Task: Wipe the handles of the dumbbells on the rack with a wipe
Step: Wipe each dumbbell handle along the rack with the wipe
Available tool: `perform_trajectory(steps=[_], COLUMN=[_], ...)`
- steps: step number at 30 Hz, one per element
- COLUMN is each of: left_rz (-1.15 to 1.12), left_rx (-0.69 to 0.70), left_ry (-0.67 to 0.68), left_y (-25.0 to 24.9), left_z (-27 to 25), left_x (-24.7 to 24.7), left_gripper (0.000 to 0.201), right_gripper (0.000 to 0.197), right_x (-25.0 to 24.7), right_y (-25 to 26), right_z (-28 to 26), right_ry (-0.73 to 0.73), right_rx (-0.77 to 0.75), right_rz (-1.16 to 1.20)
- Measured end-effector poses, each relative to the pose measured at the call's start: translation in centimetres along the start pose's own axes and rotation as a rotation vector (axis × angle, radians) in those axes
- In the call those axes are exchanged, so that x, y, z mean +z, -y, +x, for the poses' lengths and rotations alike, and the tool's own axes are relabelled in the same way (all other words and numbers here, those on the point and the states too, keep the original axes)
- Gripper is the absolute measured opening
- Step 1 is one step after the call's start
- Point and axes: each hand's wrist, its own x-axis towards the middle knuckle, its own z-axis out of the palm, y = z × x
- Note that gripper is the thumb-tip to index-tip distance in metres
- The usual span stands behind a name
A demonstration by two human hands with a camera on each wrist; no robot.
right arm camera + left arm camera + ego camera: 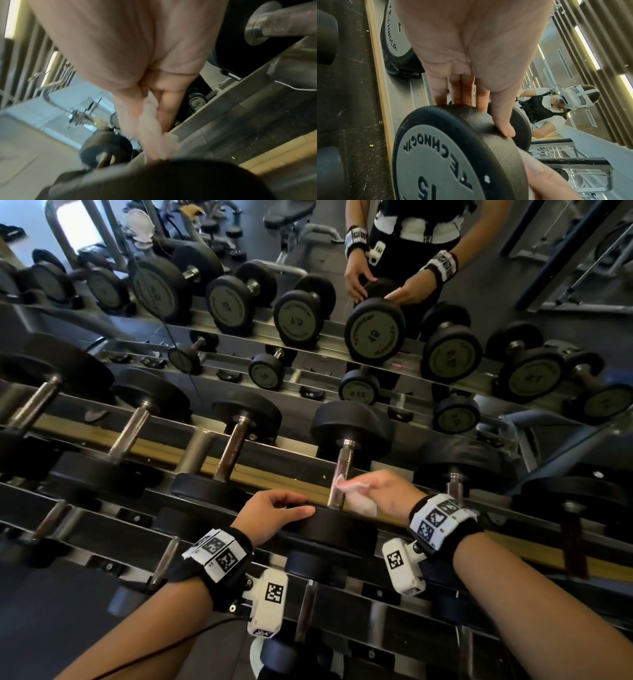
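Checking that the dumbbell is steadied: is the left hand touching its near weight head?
Touching. The left wrist view shows the left hand's fingers lying on the rim of the near weight head.

Gym weight area. Tiered metal rack (428, 546) loaded with black round-head dumbbells (349, 436), wall mirror (342, 285) behind reflecting them, bench (291, 213) and machine frames (570, 166) in the reflection, dark speckled rubber flooring (351, 81).

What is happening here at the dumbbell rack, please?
A person is cleaning dumbbells on a rack in front of a mirror. The right hand holds a white wipe against the metal handle of one dumbbell. The left hand rests on that dumbbell's near black head, steadying it.
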Motion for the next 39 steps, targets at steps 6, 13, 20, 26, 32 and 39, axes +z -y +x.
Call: perform_trajectory(steps=[6,13,20,26,32,39], left_rz=[-0.008,-0.034,-0.056,-0.071,-0.043,0.060], left_rx=[0.008,0.017,0.021,0.039,0.029,0.100], left_ry=[-0.001,0.026,0.027,0.029,0.010,0.002], left_y=[0.3,0.3,0.1,0.1,-0.1,-3.3], left_z=[-0.2,-0.3,-0.3,-0.6,-0.7,-1.0], left_x=[0.1,0.0,0.0,0.0,0.0,0.0], left_gripper=[0.030,0.031,0.032,0.032,0.029,0.030], right_gripper=[0.031,0.021,0.016,0.038,0.041,0.018], right_x=[-1.5,1.4,0.5,-0.3,1.5,-1.0], right_y=[-0.5,-2.5,-1.8,-1.4,-2.2,-0.5], right_z=[1.9,0.9,-0.2,0.4,-0.2,-2.3], right_ry=[-0.365,-0.106,0.019,-0.250,-0.085,-0.320], right_rx=[-0.056,-0.053,-0.101,-0.189,-0.043,-0.212], right_rz=[-0.192,-0.161,-0.195,-0.122,-0.271,-0.288])
